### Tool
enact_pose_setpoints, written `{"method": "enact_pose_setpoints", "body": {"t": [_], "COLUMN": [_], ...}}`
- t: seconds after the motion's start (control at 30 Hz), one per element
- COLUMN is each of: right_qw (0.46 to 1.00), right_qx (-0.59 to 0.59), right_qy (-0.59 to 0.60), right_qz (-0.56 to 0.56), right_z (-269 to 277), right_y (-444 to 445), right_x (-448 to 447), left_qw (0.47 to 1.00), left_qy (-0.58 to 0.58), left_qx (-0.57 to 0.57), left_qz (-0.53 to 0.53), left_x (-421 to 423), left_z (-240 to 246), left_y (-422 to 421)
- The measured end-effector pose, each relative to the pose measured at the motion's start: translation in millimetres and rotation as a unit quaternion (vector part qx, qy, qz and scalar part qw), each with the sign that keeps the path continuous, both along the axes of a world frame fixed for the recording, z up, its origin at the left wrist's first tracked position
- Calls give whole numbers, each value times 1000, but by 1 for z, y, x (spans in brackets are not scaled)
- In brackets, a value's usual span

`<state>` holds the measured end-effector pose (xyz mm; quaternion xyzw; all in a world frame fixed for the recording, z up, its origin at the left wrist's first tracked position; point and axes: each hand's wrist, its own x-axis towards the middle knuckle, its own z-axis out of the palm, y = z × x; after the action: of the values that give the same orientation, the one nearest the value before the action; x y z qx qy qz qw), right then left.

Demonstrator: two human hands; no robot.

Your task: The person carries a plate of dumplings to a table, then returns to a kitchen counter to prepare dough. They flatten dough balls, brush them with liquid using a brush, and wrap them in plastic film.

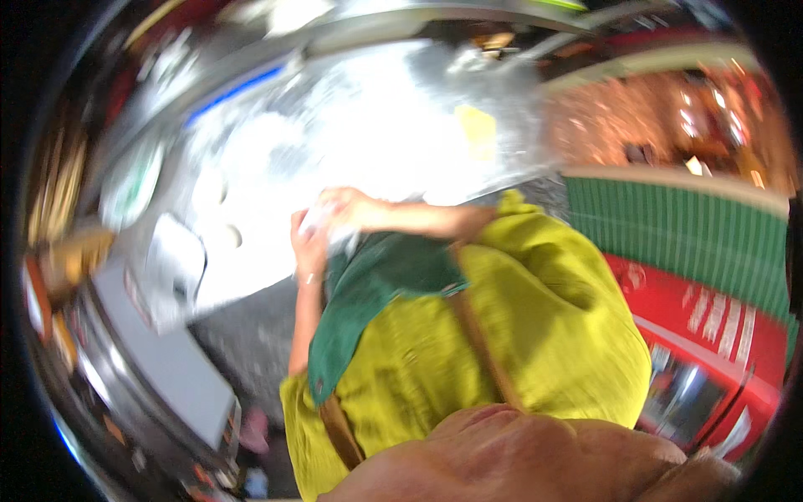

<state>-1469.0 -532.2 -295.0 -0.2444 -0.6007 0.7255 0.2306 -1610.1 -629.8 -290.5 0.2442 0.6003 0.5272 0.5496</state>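
My left hand and my right hand are close together in front of my green apron, at the near edge of a brightly lit worktop. Between them they hold a crumpled white thing. Glare and blur hide whether it is cloth, paper or plastic film. A pale round piece lies on the worktop to the left of my left hand. Another pale round shape is farther back, partly washed out by the light.
A flat yellow piece lies at the worktop's right. Along its left are a greenish oval dish and a shiny pale container. A blue strip edges the back. A grey-topped unit stands lower left; a red cooler stands right.
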Motion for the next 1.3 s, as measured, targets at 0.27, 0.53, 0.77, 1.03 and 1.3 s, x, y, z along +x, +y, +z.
{"method": "enact_pose_setpoints", "body": {"t": [0.27,0.53,0.77,1.03,1.3], "right_qw": [854,885,851,939,818], "right_qx": [340,255,-408,-290,328], "right_qy": [-391,-340,2,-120,-473], "right_qz": [-47,-191,-332,-142,19], "right_z": [55,5,29,44,-8], "right_y": [63,61,26,-4,11], "right_x": [48,58,24,-7,35], "left_qw": [929,922,941,890,910], "left_qy": [365,384,315,436,406], "left_qx": [47,50,-85,113,-74], "left_qz": [26,-8,-87,-71,31], "left_x": [21,-38,-23,-2,-46], "left_z": [37,-21,-10,4,-9], "left_y": [39,1,-30,-16,-35]}}
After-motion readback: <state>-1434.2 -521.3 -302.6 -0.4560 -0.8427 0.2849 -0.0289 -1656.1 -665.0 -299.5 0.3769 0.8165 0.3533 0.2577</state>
